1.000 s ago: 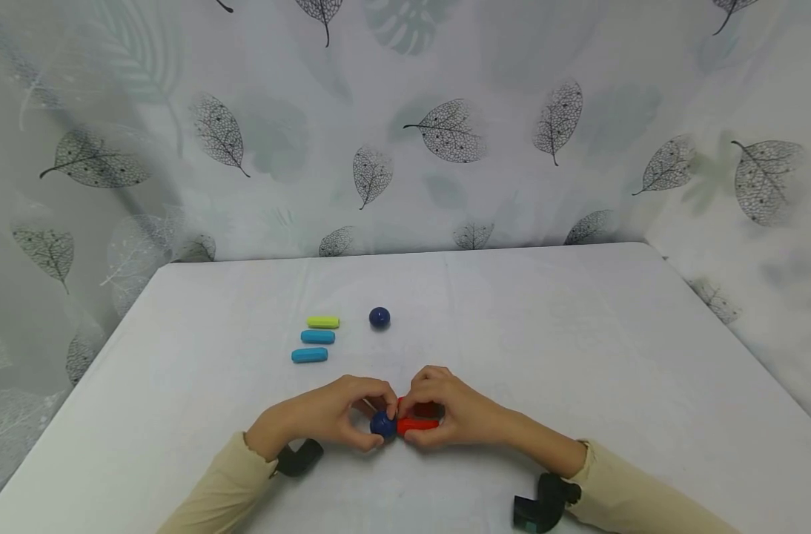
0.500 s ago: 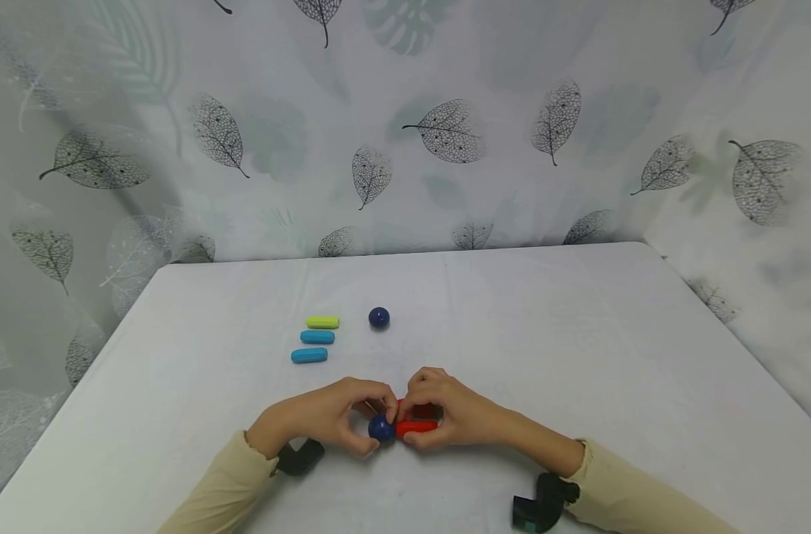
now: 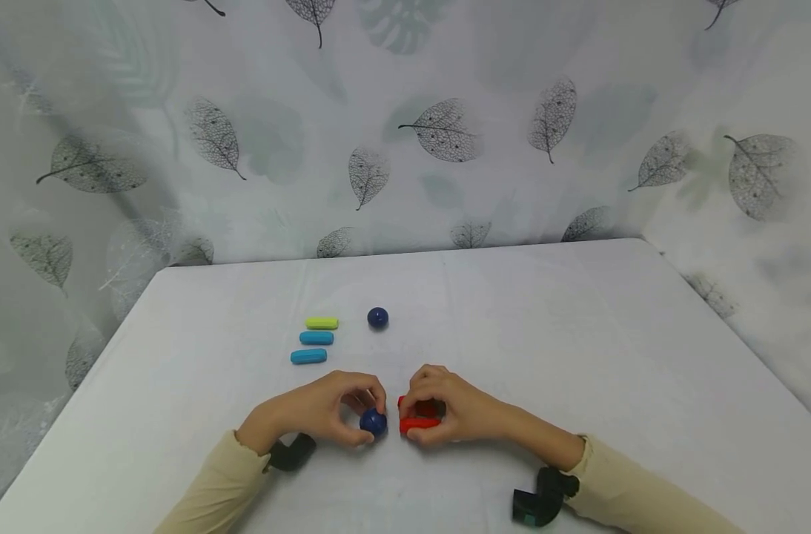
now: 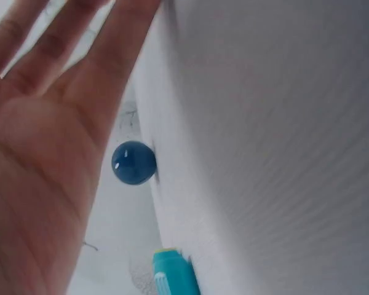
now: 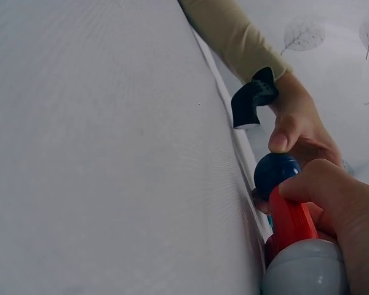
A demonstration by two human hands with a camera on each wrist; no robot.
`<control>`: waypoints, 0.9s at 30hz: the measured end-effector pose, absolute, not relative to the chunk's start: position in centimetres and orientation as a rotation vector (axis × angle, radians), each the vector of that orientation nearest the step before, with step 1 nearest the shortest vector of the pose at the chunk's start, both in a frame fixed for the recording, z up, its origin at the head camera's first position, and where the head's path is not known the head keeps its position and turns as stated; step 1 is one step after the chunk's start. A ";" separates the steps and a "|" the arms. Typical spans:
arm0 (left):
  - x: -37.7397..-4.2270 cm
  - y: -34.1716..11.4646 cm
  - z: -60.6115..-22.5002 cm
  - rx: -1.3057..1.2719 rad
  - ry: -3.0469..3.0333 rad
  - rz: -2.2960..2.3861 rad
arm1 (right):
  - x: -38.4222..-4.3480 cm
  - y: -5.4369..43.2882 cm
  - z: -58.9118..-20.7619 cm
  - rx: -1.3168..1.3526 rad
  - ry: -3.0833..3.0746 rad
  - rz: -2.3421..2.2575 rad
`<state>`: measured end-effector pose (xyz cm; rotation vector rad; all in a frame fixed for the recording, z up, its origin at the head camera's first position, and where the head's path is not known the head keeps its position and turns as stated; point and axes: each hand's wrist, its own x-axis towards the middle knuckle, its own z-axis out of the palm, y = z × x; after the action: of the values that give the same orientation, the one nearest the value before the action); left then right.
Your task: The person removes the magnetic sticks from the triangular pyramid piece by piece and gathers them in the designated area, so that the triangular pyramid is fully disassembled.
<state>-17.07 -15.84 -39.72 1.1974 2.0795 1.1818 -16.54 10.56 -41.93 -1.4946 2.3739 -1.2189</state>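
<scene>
In the head view my left hand (image 3: 328,408) pinches a dark blue ball (image 3: 373,422) between thumb and fingertips. Just right of it, my right hand (image 3: 448,408) grips a red stick (image 3: 419,423), with more red showing behind it. A gap separates ball and stick in that view. From the right wrist, the red stick (image 5: 295,221) lies under the fingers, and a grey-white ball (image 5: 304,270) sits at its near end. The left hand (image 5: 304,126) holds the blue ball (image 5: 275,172) beyond. The left wrist view shows the palm (image 4: 43,166), but not the held ball.
Farther back on the white table (image 3: 545,319) lie a yellow-green stick (image 3: 322,323), two blue sticks (image 3: 316,337) and another dark blue ball (image 3: 377,318). A leaf-patterned curtain (image 3: 279,148) stands around the table. Dark wrist mounts (image 3: 545,497) hang under both wrists.
The left hand has drawn the blue ball leftward, away from the red stick it was touching. The right hand has stayed nearly in place with its grip unchanged.
</scene>
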 end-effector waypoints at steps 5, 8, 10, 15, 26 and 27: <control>-17.2 -16.0 -39.0 1.186 2.216 1.188 | -16.6 10.7 -41.9 -1.480 2.368 -1.207; -17.5 -15.9 -38.8 1.208 2.301 1.189 | -16.5 10.7 -41.8 -1.469 2.368 -1.202; -17.6 -15.6 -38.8 1.222 2.353 1.181 | -16.5 10.8 -41.8 -1.468 2.369 -1.200; -18.2 -14.8 -38.8 1.234 2.470 1.136 | -16.5 10.8 -41.7 -1.445 2.356 -1.209; -19.4 -12.5 -38.7 1.196 2.618 1.107 | -16.5 10.8 -41.8 -1.467 2.375 -1.185; -19.5 -12.3 -38.7 1.197 2.630 1.107 | -16.5 10.9 -41.7 -1.461 2.376 -1.185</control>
<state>-19.50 -12.34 -38.69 1.1974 2.6302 1.1072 -16.55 10.87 -41.74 -1.4609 2.3761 -1.1845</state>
